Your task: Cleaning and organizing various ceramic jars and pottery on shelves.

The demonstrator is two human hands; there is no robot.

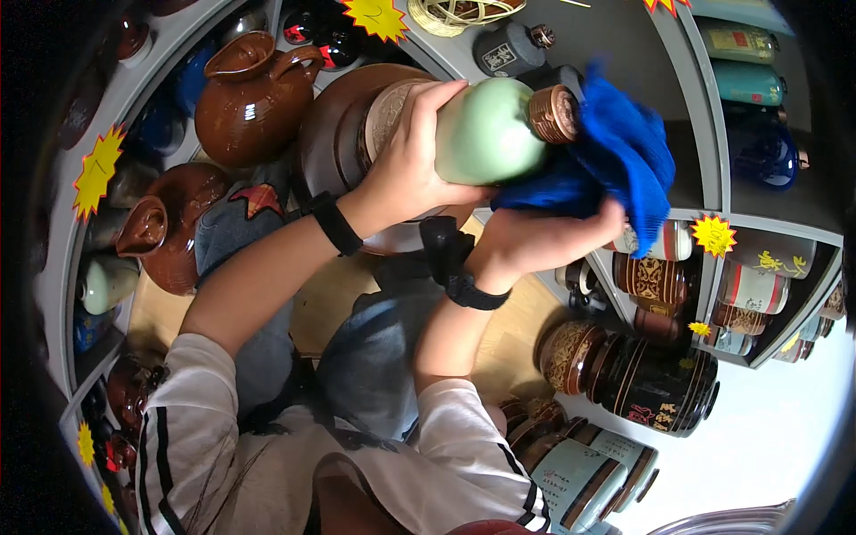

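Overhead, I see the left hand point(406, 169) clasped around a pale green ceramic bottle point(486, 134); the right hand point(544, 239) clutches a blue woven cloth point(624, 156) against it.

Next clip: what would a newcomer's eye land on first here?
At centre, the left hand grips a pale green ceramic bottle with a copper-coloured cap, held sideways, while the right hand presses a bright blue cloth against its neck end. Glossy brown glazed jugs crowd the curved grey shelves at left.
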